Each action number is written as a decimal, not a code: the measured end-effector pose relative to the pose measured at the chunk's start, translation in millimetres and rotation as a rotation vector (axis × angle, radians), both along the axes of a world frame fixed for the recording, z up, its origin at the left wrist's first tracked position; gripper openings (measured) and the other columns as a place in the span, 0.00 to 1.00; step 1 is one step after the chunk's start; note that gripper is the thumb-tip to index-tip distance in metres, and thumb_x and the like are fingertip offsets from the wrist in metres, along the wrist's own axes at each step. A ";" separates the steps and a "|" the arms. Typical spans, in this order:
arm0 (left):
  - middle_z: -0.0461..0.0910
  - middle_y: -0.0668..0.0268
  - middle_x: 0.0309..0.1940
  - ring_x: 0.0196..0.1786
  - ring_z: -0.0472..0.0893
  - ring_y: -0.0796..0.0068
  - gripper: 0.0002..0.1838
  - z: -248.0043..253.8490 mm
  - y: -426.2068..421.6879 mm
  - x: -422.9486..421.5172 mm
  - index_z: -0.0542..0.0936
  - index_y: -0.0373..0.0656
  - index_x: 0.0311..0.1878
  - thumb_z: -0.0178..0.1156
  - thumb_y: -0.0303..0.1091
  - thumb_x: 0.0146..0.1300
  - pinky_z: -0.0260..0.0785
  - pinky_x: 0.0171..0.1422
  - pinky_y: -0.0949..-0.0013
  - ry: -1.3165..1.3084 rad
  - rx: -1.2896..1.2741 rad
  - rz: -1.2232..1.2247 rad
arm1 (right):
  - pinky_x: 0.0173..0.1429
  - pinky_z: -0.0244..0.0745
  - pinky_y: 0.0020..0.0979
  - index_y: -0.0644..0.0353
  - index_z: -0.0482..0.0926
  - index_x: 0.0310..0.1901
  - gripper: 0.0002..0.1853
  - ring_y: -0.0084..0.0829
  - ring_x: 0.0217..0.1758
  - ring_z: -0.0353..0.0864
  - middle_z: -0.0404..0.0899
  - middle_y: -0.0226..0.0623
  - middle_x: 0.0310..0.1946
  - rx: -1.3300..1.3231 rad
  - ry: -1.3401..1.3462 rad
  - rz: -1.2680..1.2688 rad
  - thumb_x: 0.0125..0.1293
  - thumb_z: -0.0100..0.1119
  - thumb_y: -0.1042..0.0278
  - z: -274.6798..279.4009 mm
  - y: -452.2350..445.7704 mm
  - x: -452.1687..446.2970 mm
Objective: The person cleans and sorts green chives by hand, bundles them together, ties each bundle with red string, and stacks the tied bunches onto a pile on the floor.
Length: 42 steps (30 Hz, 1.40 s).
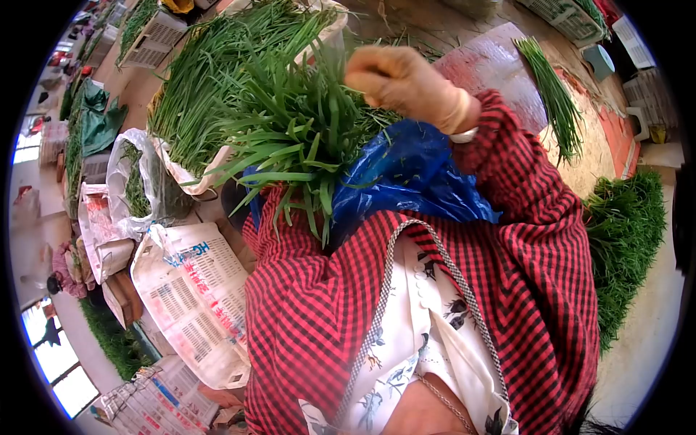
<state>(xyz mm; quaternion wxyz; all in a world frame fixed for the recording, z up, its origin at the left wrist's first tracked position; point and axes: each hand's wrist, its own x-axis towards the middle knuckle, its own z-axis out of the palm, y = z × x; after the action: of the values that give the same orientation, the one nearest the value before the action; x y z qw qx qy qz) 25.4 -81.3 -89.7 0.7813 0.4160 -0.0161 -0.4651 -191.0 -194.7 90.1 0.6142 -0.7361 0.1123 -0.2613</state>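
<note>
Right fingers (364,76) curled together beside long green leaves (297,123); left fingers hidden, couldn't tell; blue plastic sheet (424,174) likely shielded red-black checked jacket (312,319).

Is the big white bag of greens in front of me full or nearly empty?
Full; long leaves heap up and hide the inside of the bag.

Heaped greens (225,80) lie left, a bundle (552,98) right.

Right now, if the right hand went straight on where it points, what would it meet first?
Likely the bunch of green leaves beside the right hand; depth is unclear, so they may already touch.
</note>
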 end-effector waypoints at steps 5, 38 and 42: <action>0.78 0.55 0.51 0.45 0.82 0.62 0.20 -1.4 -0.3 -1.0 0.74 0.37 0.56 0.45 0.41 0.71 0.79 0.47 0.59 0.015 -0.008 0.009 | 0.27 0.66 0.21 0.62 0.80 0.43 0.12 0.15 0.24 0.70 0.75 0.26 0.22 0.067 -0.147 -0.169 0.65 0.62 0.62 23.9 -43.7 -13.3; 0.76 0.59 0.57 0.56 0.76 0.58 0.27 -36.1 25.7 26.1 0.72 0.44 0.61 0.47 0.55 0.69 0.71 0.60 0.51 0.060 -0.187 0.059 | 0.39 0.74 0.27 0.65 0.81 0.43 0.27 0.26 0.34 0.78 0.80 0.37 0.31 0.007 0.441 0.026 0.65 0.58 0.42 -56.5 27.3 -3.9; 0.74 0.59 0.60 0.58 0.75 0.59 0.27 -17.0 28.2 12.8 0.71 0.45 0.63 0.49 0.54 0.69 0.70 0.62 0.51 0.234 -0.193 0.067 | 0.51 0.74 0.36 0.61 0.82 0.46 0.34 0.43 0.45 0.81 0.83 0.46 0.38 -0.281 0.657 0.087 0.59 0.56 0.32 -48.0 36.5 9.0</action>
<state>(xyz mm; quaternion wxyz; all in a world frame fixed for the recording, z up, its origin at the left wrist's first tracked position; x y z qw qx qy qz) 38.1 -53.1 -106.7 0.8291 0.2823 0.0444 -0.4805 -182.1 -158.2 42.1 0.4488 -0.8620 0.2355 0.0029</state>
